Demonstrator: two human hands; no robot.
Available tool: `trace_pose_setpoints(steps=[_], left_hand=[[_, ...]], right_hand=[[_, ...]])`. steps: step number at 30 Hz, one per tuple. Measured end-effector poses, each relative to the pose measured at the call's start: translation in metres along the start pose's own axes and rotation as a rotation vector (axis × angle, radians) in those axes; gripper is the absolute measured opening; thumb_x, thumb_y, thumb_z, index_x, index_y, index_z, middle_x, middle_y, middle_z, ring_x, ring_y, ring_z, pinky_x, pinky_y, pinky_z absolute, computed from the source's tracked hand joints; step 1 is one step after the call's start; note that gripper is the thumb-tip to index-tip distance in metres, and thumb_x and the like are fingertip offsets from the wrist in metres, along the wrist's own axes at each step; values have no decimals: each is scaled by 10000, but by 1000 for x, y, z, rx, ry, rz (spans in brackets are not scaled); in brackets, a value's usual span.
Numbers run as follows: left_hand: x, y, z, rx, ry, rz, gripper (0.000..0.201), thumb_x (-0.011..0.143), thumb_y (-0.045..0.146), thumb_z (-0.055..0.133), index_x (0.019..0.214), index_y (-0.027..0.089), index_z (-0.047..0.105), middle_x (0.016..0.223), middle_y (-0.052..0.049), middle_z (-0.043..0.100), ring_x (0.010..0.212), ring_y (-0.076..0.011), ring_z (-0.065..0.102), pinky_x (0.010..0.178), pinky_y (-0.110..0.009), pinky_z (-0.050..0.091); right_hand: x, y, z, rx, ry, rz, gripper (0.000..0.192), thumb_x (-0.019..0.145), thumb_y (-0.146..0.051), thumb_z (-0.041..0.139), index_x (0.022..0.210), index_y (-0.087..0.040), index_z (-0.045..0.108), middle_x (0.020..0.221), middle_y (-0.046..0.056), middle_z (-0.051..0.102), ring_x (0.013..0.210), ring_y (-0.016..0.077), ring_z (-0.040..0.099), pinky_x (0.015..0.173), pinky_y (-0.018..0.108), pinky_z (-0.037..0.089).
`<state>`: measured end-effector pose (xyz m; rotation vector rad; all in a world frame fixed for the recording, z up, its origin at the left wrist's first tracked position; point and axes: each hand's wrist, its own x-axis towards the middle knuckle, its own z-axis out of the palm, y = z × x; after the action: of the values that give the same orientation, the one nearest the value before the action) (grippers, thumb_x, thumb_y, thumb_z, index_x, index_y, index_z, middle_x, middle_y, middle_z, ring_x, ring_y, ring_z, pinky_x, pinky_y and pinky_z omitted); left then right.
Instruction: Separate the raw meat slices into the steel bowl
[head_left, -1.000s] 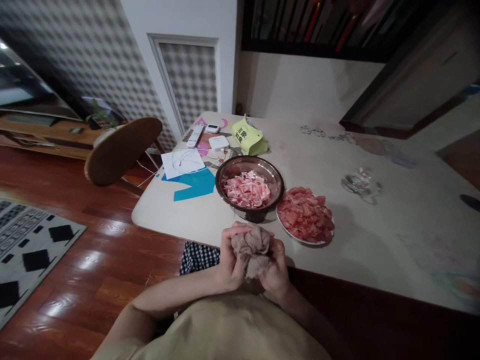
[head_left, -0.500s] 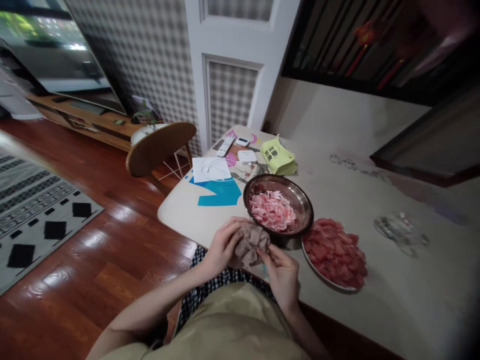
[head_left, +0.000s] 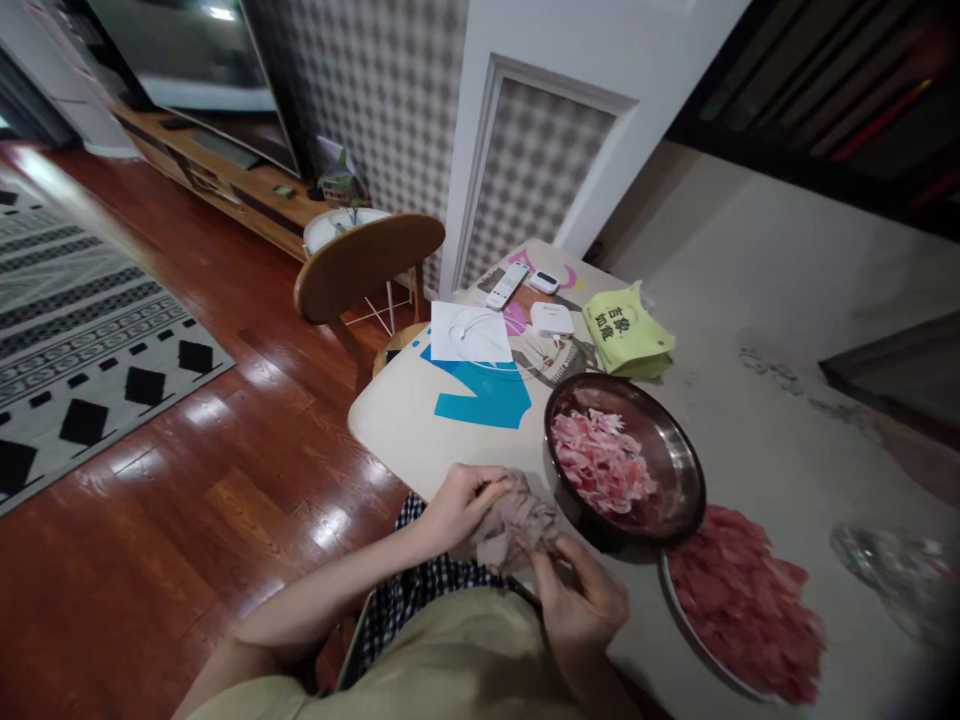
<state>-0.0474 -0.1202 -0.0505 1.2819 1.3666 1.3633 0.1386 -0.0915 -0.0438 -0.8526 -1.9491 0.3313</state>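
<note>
A crumpled grey-brown cloth (head_left: 517, 520) is bunched between my two hands at the table's near edge. My left hand (head_left: 469, 508) is closed on its left side, thumb pressed against the fingers. On the right side, my right hand (head_left: 581, 590) pinches the fabric. Just beyond the cloth stands a dark metal bowl (head_left: 679, 470) with thin pale-pink slices of meat (head_left: 604, 460) in it. Right of the bowl, a white plate (head_left: 682, 610) carries a heap of redder sliced meat (head_left: 750, 600). Neither hand touches the bowl or the plate.
On the table (head_left: 397, 430) lie a white sheet (head_left: 469, 335) with a cable, a remote control (head_left: 508, 286), a white box (head_left: 552, 319) and a yellow-green packet (head_left: 626, 330). Clear, glassy objects (head_left: 892, 560) are at the right. A wooden chair (head_left: 367, 265) stands beyond the left edge.
My view has turned, so the table's things sit further right and the meat plate lower. Both hands still hold the cloth, whose folds have shifted; the left hand's grip is now higher on it.
</note>
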Motion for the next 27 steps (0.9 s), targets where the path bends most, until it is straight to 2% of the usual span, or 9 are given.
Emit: trace_pose_setpoints(steps=[3,5,8,10,14,17,20,22,27], left_hand=[[4,13,-26,59,-35,67,245,993,355,563,954,164,711,911,-77,716,916,-210,668,832,-294,516],[3,18,-47,71,-23,94,235,975,300,603,1164,209,709,1147,-111,731,1051,-227,692,890,-318,553],[-3,17,-85,152,158,114,278,942,311,665,1203,231,716,1153,-104,748,1056,-236,712,940,-363,583],[-7,9,-115,192,324,99,280,947,321,654,1204,233,720,1178,-106,742,1047,-234,719,845,-336,621],[-3,-33,-176,309,735,-21,243,968,361,595,1093,208,736,1082,-84,753,933,-198,726,768,-291,608],[17,-90,-211,380,784,-273,267,981,334,513,1076,169,700,1070,-99,754,924,-201,730,816,-321,603],[48,-150,-221,421,732,-416,190,893,289,627,994,149,706,980,-114,759,852,-225,730,816,-360,596],[69,-182,-215,460,726,-502,264,851,305,688,1058,142,688,1075,-152,736,953,-265,721,854,-388,584],[113,-226,-191,567,766,-660,681,816,444,731,1367,110,512,1424,-282,517,1361,-422,506,1057,-540,460]], right_hand=[[8,6,-1,-80,92,-4,138,845,-156,743,968,-216,744,854,45,787,717,189,740,684,275,595],[20,6,3,-113,89,-32,220,861,-115,707,1052,-222,736,940,58,782,831,206,747,776,310,596],[37,3,22,-144,-182,-179,298,924,-120,611,1181,-234,709,1074,62,770,963,204,730,873,332,578],[42,4,40,-142,-404,-251,304,960,-169,556,1217,-243,701,1155,67,751,1029,215,711,890,354,582],[41,12,65,-143,-542,-242,362,980,-161,457,1206,-274,717,1161,74,733,1028,211,711,866,361,599],[42,18,71,-127,-512,-238,320,970,-165,478,1056,-283,763,981,49,745,883,182,735,760,290,603],[46,25,73,-103,-469,-251,246,948,-165,545,914,-267,766,862,24,740,771,157,743,700,233,593],[48,31,74,-97,-498,-268,216,934,-171,576,864,-264,758,825,13,737,740,148,747,680,208,591],[43,42,74,-159,-519,-252,209,915,-184,576,843,-264,755,841,14,741,757,156,761,679,199,596]])
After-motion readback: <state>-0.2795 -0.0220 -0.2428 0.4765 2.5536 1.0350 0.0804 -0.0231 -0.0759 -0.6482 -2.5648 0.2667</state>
